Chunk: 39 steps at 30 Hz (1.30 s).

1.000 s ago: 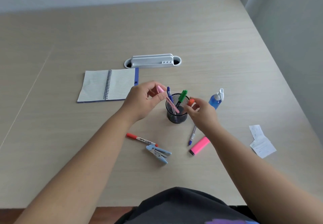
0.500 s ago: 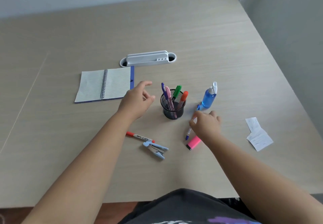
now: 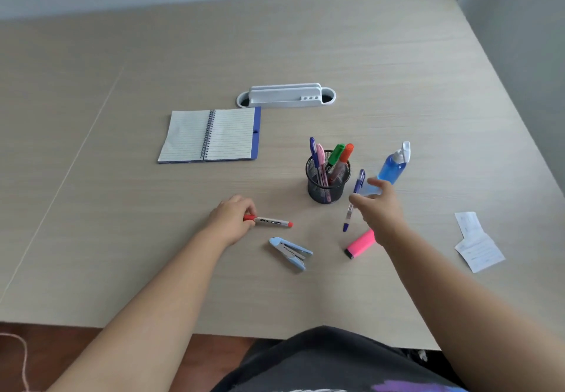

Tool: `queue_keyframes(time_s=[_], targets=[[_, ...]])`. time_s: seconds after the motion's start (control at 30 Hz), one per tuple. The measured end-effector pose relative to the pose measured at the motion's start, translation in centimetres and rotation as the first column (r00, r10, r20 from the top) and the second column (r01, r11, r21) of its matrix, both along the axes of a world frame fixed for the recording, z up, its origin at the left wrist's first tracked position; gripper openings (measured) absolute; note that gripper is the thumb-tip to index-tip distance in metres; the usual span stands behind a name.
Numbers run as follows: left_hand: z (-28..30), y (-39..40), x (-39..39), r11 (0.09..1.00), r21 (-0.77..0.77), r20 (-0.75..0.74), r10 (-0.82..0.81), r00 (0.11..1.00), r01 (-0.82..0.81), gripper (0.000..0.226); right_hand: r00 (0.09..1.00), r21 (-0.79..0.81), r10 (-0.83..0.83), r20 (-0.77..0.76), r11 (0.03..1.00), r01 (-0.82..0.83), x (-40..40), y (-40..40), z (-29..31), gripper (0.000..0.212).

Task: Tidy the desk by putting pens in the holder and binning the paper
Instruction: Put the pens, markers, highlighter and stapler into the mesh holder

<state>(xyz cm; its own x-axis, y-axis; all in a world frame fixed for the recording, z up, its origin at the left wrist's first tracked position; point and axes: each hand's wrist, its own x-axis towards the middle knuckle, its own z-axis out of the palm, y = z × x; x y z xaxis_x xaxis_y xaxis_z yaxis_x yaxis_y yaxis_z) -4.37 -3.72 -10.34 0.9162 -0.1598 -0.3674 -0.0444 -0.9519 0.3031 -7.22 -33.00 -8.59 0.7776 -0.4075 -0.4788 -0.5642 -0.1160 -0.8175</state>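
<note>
A black mesh holder stands mid-desk with several pens in it: blue, pink, green and orange-capped. My left hand pinches the left end of a white marker with red ends, which lies on the desk. My right hand holds a purple pen lifted and tilted just right of the holder. A pink highlighter lies below my right hand, partly hidden by my wrist. Two white paper slips lie at the right.
An open spiral notebook lies at the back left of the holder. A blue spray bottle stands right of the holder. A light-blue stapler lies near the front. A white cable tray is set into the desk behind.
My left hand moved down from the holder and took the red-ended marker. My right hand picked the purple pen up off the desk. The orange-capped marker now stands in the holder.
</note>
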Motion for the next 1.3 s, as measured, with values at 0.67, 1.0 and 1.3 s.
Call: queue_keyframes(time_s=[0.67,1.0,1.3], targets=[[10.1,-11.9,4.2,0.844,-0.534,0.249,0.100,0.963,0.051,0.011,0.880,-0.459,0.414,0.234,0.844,-0.276,1.9,-0.7,2.9,0.056],[6.2,-9.7,2.8,0.853,-0.496,0.170,0.280,0.945,-0.163,0.045,0.900,-0.524,0.316,-0.300,0.734,-0.432,-3.2,-4.2,-1.0,0.038],[0.1,-5.0,-2.5,0.947,-0.034,-0.218,-0.320,0.922,0.320,0.060,0.935,-0.329,0.242,-0.259,0.888,-0.322,-3.6,-3.5,-2.7,0.030]])
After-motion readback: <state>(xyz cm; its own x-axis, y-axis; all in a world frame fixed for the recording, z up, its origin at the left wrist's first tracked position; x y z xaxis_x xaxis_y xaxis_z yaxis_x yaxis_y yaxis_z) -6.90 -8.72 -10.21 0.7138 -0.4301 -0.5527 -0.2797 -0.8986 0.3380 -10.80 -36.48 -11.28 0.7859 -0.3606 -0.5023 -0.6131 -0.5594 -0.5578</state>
